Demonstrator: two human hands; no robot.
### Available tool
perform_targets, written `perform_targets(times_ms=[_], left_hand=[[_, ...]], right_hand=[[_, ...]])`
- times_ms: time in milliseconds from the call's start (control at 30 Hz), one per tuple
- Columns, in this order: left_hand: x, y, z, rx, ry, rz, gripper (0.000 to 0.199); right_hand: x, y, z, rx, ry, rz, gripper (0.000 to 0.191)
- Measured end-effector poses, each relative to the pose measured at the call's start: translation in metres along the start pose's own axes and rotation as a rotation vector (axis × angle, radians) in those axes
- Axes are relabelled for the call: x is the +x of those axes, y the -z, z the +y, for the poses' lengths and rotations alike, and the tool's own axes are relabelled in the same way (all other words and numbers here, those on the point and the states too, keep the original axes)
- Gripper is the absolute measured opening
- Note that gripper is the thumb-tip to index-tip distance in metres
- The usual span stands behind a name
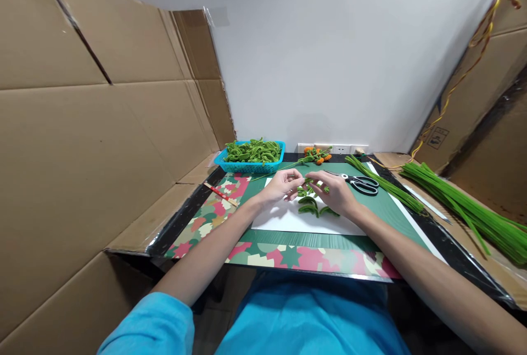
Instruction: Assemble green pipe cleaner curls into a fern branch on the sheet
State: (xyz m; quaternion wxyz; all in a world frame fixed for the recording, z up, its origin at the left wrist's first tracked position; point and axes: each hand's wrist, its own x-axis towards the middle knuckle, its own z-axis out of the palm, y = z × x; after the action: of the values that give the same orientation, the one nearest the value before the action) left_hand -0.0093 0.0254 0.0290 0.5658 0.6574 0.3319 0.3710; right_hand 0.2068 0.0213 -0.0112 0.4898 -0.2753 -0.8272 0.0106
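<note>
Over a white sheet (272, 222) on the table, my left hand (281, 185) and my right hand (332, 190) meet at the fingertips. Both are pinched on a small green fuzzy piece (308, 180), partly hidden by the fingers. Several curled green fuzzy pieces (308, 208) lie on the sheet just below my hands. More small green loops show between and behind the fingers. Black-handled scissors (363, 185) rest right beside my right hand, their blades partly behind it.
A blue basket (251, 167) of green pieces stands at the back left. Orange-and-green stems (318, 155) lie at the back. Green stem bundles (465, 207) are on the right, with a white pen-like tool (426, 203). A red stick (220, 194) lies left. Cardboard walls flank the table.
</note>
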Motion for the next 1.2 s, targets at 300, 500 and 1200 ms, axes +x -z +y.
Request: perform_targets(times_ms=[300, 500, 1200], left_hand=[[-0.001, -0.002, 0.001, -0.002, 0.013, -0.009, 0.048], [-0.004, -0.004, 0.005, -0.014, 0.038, -0.034, 0.049], [-0.002, -0.001, 0.001, -0.047, 0.061, -0.054, 0.058]], right_hand=[[-0.001, 0.006, -0.001, -0.133, 0.086, -0.007, 0.021], [0.0, 0.009, 0.0, -0.186, 0.142, -0.017, 0.021], [-0.001, 0.01, 0.001, -0.173, 0.136, -0.008, 0.025]])
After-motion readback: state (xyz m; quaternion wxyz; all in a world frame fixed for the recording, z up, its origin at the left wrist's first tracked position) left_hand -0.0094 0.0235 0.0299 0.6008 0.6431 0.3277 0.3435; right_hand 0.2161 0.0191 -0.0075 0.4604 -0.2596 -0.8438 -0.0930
